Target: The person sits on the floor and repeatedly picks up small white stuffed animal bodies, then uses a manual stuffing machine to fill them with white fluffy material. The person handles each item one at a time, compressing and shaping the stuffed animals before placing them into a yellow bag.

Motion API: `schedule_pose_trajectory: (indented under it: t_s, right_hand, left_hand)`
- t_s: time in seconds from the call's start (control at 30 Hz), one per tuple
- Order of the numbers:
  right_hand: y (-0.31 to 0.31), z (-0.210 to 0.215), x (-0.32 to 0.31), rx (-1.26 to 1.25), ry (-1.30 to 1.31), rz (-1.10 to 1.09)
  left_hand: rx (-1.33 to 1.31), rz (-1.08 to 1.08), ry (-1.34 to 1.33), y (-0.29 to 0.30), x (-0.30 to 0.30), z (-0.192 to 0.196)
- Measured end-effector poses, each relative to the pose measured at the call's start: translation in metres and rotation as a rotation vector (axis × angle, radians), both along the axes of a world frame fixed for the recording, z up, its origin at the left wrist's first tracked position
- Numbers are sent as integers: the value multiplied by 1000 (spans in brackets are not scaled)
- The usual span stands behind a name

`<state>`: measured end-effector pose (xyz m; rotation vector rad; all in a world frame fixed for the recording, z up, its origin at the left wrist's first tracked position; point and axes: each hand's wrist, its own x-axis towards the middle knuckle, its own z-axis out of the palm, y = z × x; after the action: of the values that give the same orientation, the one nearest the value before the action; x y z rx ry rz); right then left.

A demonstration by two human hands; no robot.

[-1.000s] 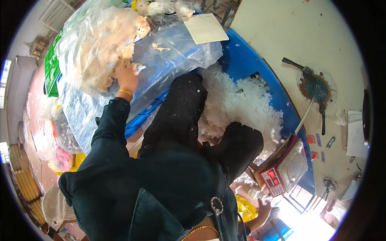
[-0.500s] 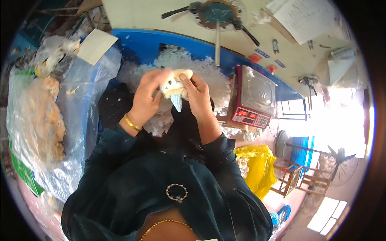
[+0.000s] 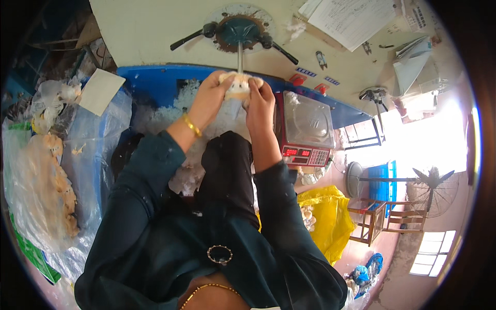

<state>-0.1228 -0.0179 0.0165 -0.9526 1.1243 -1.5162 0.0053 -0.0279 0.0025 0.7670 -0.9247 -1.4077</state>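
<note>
Both hands [image 3: 238,98] half hide pale stuffed toy [image 3: 236,84]

A small cream-and-tan plush toy [image 3: 238,85], soft and squashed, sits gripped between both hands above the white stuffing in the blue bin [image 3: 150,85].

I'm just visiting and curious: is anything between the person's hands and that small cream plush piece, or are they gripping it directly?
Nothing visible stands between them. The left hand and the right hand both grip the cream plush piece directly, one on each side, holding it up in front of the metal nozzle above the blue bin of white stuffing.
</note>
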Motion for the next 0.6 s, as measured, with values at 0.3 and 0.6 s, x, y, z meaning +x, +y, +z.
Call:
schedule_pose_trajectory:
  t_s: [0.3,0.6]
  right_hand:
    - [-32,0,6,-134,151,-109]
    - [5,-16,-10,-242,187,-25]
  left_hand:
    - [208,-20,-141,4,2,23]
    - [-573,46,-651,43,-15,4]
